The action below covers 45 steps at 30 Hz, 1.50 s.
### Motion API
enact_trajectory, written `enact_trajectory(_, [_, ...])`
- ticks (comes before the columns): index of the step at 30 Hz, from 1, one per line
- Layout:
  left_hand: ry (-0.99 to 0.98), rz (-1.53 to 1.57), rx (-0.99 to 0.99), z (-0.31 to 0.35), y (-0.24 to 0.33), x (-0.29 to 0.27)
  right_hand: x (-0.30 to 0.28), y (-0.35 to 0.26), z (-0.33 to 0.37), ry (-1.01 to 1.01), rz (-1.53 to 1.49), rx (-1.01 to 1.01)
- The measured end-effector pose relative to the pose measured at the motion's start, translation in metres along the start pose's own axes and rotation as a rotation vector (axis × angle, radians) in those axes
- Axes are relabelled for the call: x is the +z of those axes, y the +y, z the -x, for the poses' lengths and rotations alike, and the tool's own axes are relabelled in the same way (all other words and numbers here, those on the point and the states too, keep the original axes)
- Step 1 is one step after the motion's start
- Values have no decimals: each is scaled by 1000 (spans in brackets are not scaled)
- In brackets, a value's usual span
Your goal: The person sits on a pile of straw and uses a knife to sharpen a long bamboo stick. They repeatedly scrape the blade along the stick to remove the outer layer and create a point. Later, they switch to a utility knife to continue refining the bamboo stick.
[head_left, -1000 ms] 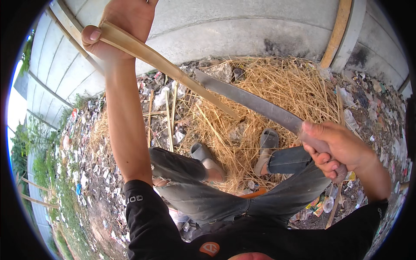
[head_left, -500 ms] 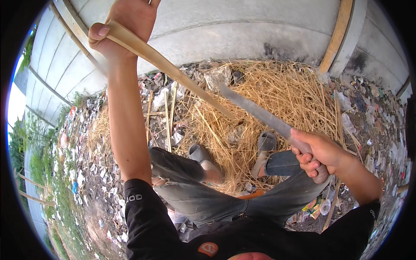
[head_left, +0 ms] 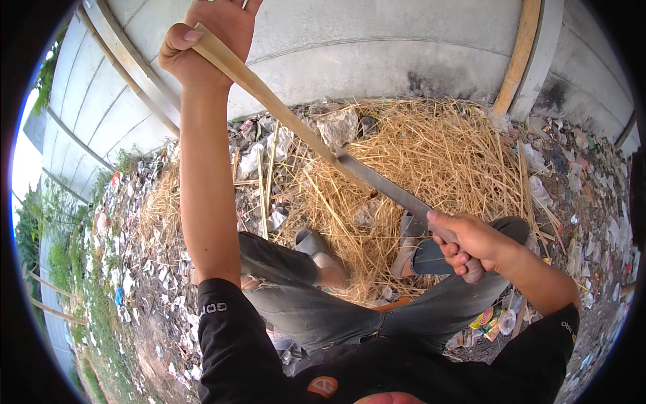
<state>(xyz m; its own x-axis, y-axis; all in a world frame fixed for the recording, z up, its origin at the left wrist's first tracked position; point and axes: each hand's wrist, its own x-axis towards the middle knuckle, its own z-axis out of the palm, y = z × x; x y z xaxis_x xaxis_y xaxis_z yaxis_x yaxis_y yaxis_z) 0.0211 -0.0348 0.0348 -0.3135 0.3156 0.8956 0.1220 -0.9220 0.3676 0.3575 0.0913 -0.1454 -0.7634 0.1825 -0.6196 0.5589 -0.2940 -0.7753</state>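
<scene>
My left hand, raised at the upper left, pins the upper end of a bamboo strip under its thumb. Some of its fingers stretch upward and are partly cut off by the picture's edge. The strip slants down to the right, its lower end above the straw. In my right hand is a machete, gripped by its thick handle. The blade points up and left. Its tip overlaps the strip's lower part; whether it cuts into the strip I cannot tell.
A pile of straw-like shavings lies between my feet and the grey concrete wall. Split bamboo sticks lie on the left. Litter covers the ground around. A wooden pole leans against the wall.
The machete has moved left, bringing its tip to the bamboo strip. My left hand has shifted slightly right and up with the strip's upper end.
</scene>
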Motion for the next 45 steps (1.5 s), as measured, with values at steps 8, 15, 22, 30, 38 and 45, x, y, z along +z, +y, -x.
enact_trajectory(8, [230,-577,230,-16,0,-48,6,-41,52,311,-93,-803])
enact_trajectory(15, [436,-593,441,-22,-38,7,54,-50,48,258,-552,-1265])
enact_trajectory(22, [383,-693,351,-19,-30,3,29,-28,33,1,-102,-511])
enact_trajectory(30, [438,-326,471,-23,-54,-10,68,-34,31,207,-357,-1329])
enact_trajectory(38, [491,-568,180,-13,-36,-20,45,-14,40,132,-90,-735])
enact_trajectory(45, [522,-451,182,-23,-42,-13,73,-21,21,160,-265,-1354])
